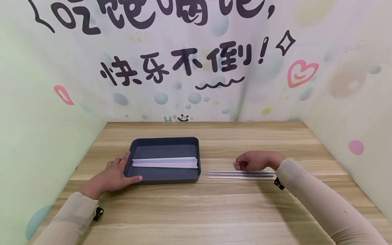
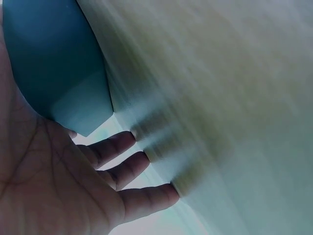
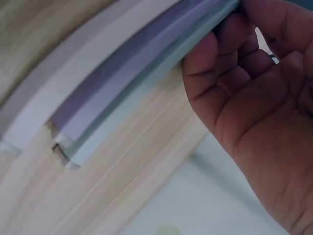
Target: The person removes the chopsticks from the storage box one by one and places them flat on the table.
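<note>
Three thin sticks (image 1: 226,175), pale green, purple and whitish, lie side by side on the wooden bench (image 1: 196,211). The right hand (image 1: 255,160) curls its fingers against the green one; whether it pinches cannot be told. To their left, the left hand (image 1: 114,175), spread open, touches a dark tray (image 1: 165,149) containing more pastel sticks (image 1: 165,162).

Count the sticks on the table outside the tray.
3, side by side right of the tray, nearest first: whitish stick, purple stick, pale green stick. The right hand might hide others.
</note>
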### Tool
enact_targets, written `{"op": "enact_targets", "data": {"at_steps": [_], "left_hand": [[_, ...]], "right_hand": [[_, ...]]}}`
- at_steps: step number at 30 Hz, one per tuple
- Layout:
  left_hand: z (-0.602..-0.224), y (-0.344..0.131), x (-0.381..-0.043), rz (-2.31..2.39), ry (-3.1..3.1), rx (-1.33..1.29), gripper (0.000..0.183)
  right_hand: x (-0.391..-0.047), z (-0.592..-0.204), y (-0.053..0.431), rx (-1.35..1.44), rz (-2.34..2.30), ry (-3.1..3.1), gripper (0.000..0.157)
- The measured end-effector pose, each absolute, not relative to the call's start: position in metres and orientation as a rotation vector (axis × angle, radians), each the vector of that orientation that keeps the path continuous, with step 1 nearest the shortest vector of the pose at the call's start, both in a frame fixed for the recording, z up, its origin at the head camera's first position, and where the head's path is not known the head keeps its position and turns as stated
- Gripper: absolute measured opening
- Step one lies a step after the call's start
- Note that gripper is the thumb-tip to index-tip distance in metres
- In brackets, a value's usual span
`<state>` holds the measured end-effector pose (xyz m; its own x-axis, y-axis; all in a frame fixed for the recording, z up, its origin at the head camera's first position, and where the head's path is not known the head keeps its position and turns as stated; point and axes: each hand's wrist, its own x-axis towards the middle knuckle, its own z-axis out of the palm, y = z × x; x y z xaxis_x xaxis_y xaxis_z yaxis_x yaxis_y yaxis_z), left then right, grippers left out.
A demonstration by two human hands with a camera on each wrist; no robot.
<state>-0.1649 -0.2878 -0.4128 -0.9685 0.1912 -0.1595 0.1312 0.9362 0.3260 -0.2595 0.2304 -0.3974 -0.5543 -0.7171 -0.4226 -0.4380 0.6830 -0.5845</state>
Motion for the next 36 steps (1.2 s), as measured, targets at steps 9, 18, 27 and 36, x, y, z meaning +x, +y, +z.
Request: {"op": "enact_targets", "data": {"at_steps": [9, 18, 27, 36], "left_hand": [[-0.416, -0.29, -0.165, 0.463, 2.912, 0.239, 0.121], [-0.416, -0.29, -0.164, 0.475, 2.91, 0.241, 0.12], [-0.416, -0.288, -0.162, 0.473, 2.904, 0.26, 0.12], [-0.414, -0.288, -0.164, 0.472, 2.918, 0.259, 0.119]], "right_hand": [[-0.26, -0.397, 0.229, -0.875, -0.564, 2.223, 0.031], [-0.266, -0.393, 0.231, -0.752, -0.642, 2.116, 0.03], [-0.274, -0.38, 0.225, -0.754, -0.614, 2.126, 0.037], [-0.283, -0.354, 0.195, -0.905, -0.541, 2.198, 0.016]]}}
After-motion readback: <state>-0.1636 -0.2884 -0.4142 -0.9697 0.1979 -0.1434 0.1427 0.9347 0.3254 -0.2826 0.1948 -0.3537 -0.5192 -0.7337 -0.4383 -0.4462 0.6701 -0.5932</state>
